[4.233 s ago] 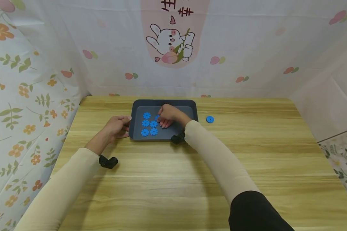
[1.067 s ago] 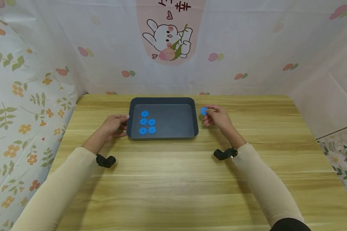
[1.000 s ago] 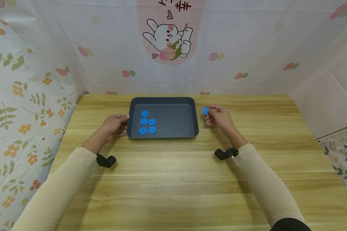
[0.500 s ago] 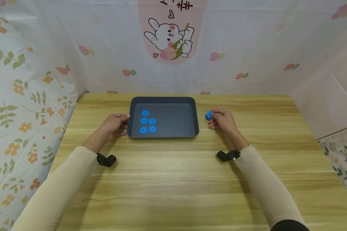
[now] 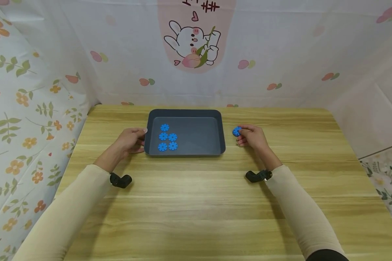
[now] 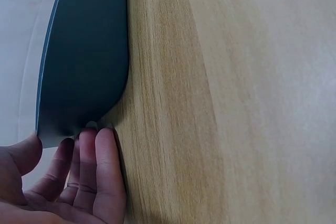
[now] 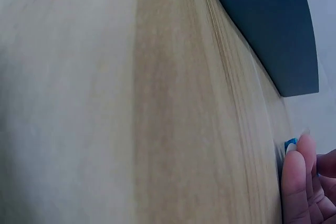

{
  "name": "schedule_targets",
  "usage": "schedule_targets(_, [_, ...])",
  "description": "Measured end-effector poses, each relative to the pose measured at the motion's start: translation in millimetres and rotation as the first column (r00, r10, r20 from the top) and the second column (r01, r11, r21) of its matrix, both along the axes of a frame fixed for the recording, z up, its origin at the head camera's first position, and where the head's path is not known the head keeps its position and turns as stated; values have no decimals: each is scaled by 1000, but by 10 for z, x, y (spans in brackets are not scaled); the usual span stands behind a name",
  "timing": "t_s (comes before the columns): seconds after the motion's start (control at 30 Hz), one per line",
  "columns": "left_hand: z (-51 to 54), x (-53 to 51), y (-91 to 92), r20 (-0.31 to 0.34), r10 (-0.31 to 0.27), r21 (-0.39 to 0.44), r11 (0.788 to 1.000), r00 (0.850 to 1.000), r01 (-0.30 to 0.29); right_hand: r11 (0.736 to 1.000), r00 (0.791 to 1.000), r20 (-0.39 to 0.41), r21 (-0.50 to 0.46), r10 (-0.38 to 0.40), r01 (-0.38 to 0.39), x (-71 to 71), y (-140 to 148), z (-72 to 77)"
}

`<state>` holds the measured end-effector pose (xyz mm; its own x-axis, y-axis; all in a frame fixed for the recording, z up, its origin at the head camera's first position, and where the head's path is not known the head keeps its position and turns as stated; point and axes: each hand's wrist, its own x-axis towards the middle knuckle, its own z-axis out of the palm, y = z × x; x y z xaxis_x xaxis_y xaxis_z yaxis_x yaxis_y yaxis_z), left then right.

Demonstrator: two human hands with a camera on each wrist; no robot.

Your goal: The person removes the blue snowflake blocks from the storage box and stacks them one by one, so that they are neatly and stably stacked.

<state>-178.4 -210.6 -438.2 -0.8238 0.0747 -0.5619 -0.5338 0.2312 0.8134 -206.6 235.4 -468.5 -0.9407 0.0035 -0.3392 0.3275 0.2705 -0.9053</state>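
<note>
A dark grey rectangular tray (image 5: 199, 137) stands near the back of the table, with several blue notched discs (image 5: 172, 137) lying flat in its left half. My left hand (image 5: 130, 140) holds the tray's left end, thumb at the rim and fingers low against the outer wall. Right of the tray, my right hand (image 5: 253, 137) pinches a blue notched disc (image 5: 236, 131) at table level. That disc is partly covered by my fingers; whether another lies under it cannot be told now. In the right wrist view only a small blue edge (image 7: 290, 143) shows beside the fingertips.
The wooden table (image 5: 189, 203) reaches towards me in front of the tray. A patterned cloth wall (image 5: 117, 54) rises right behind the tray, and a floral cloth (image 5: 29, 127) hangs along the left. Black cameras sit on both wrists.
My right hand took a disc out of the tray, carried it right, then lowered it to where a single disc lay on the table. The left hand has stayed at the tray's end.
</note>
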Motion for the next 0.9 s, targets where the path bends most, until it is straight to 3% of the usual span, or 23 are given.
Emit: schedule_targets(0.9, [-6,-2,3,5,2,0,1000,1000,-2,1000,999,25,6,25,-25,-25,34,-41])
